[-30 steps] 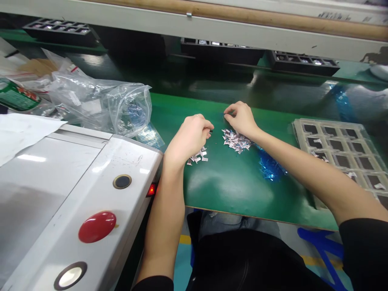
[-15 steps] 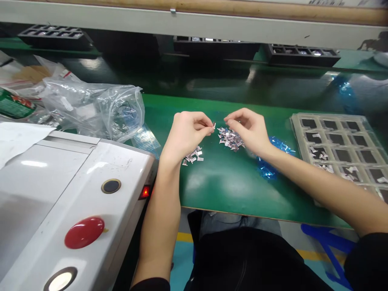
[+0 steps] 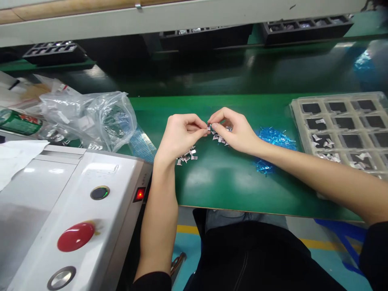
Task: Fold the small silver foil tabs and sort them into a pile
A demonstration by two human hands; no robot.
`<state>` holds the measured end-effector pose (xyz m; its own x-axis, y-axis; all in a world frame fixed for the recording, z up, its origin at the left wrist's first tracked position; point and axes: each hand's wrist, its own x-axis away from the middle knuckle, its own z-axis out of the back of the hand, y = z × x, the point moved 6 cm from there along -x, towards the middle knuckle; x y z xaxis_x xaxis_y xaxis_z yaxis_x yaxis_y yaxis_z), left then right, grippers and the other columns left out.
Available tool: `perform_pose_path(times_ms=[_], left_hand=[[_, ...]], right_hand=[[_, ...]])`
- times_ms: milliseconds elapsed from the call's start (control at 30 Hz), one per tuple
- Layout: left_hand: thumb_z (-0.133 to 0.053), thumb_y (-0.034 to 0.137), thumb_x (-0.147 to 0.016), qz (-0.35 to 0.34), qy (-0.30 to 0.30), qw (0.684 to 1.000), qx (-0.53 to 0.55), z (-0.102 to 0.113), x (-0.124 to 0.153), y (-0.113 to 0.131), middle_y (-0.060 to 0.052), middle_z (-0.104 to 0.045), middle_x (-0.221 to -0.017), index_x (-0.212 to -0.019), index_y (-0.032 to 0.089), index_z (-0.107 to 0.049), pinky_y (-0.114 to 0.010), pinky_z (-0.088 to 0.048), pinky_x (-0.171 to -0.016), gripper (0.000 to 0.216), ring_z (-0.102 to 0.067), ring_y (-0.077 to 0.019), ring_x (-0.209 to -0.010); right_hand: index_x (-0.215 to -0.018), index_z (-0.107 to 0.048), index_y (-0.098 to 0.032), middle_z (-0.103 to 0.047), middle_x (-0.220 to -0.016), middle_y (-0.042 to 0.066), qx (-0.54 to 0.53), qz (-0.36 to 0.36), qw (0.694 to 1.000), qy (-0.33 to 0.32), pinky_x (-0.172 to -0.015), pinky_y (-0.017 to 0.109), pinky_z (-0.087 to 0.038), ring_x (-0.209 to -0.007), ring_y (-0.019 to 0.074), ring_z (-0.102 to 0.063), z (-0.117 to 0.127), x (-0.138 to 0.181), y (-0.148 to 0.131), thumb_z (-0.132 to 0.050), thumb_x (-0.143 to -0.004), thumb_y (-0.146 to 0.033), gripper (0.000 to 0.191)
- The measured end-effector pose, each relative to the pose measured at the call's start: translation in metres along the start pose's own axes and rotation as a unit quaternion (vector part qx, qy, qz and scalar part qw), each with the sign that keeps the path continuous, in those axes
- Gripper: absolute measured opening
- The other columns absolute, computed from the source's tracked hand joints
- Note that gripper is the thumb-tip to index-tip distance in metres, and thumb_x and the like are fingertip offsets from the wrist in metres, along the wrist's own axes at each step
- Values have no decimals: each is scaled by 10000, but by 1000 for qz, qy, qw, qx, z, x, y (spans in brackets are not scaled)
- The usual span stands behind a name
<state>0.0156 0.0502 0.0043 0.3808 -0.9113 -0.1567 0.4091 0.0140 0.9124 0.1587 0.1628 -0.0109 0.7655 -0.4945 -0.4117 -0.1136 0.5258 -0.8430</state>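
My left hand [image 3: 181, 135] and my right hand [image 3: 233, 130] meet fingertip to fingertip above the green mat [image 3: 230, 182]. Both are closed in a pinch on one tiny silvery part [image 3: 209, 127] held between them. Under my right hand lies a heap of small silvery parts [image 3: 220, 138], partly hidden by the fingers. A smaller heap of the same parts [image 3: 186, 157] lies beside my left wrist.
A white machine [image 3: 60, 202] with a red button [image 3: 75, 236] fills the lower left. Clear plastic bags [image 3: 91, 117] lie at the left. Blue film scraps [image 3: 273, 139] and a compartment tray [image 3: 342, 133] with small parts are at the right. Black trays [image 3: 206, 38] stand behind.
My two hands have come together from a small gap to touching at the fingertips. The view has tilted and shifted, so the tray and bags sit differently in frame.
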Motion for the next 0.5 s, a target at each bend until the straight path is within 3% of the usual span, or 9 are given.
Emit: perform_pose_path(times_ms=[367,500], left_hand=[[-857,281,-846,-3,-16,1000,6,-3,0,0,-75,-867,-938,-868,179,-815,-392,-728,-945,113,-872,-273,-940],[-853,286,-842,4,-17,1000,3,-4,1,1,-67,-861,-934,-875,183,-811,-391,-727,-946,116,-869,-268,-928]], right_hand=[[-938,-696,-233,-789,-1010,63,26,7,1000,6,-787,364,-603,-927,234,-738,-1,0,4,-633,-984,-301,104],[-1213,-737,-225,-814,-1170,79,22,1,1000,11,-829,355,-607,-1035,237,-758,2,0,7,-617,-970,-260,274]])
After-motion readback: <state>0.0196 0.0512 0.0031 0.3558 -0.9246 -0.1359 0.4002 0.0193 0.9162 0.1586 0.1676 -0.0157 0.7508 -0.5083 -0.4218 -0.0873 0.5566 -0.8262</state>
